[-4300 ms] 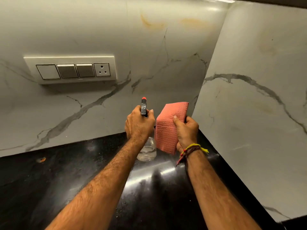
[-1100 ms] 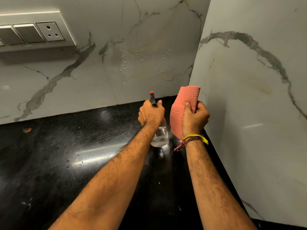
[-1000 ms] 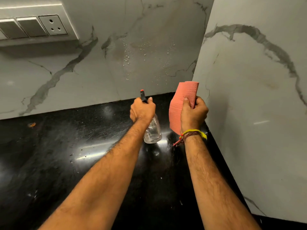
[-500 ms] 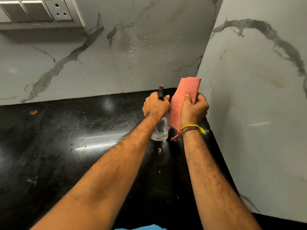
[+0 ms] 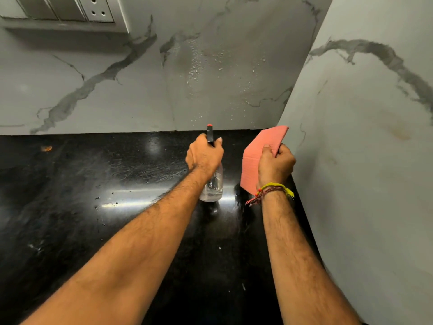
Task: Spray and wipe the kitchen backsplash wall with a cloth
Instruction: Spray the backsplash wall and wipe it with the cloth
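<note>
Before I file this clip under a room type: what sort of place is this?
Most likely a home kitchen corner: a black stone counter meets marble-look wall tiles, with a switch and socket panel above it.

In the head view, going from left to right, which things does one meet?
Switch panel → orange speck on the countertop → left hand holding the spray bottle → pink cloth → right hand → side wall.

cloth [image 5: 251, 165] pink, waffle | backsplash wall [image 5: 145, 97] white, grey veins | countertop [image 5: 70, 207] black
</note>
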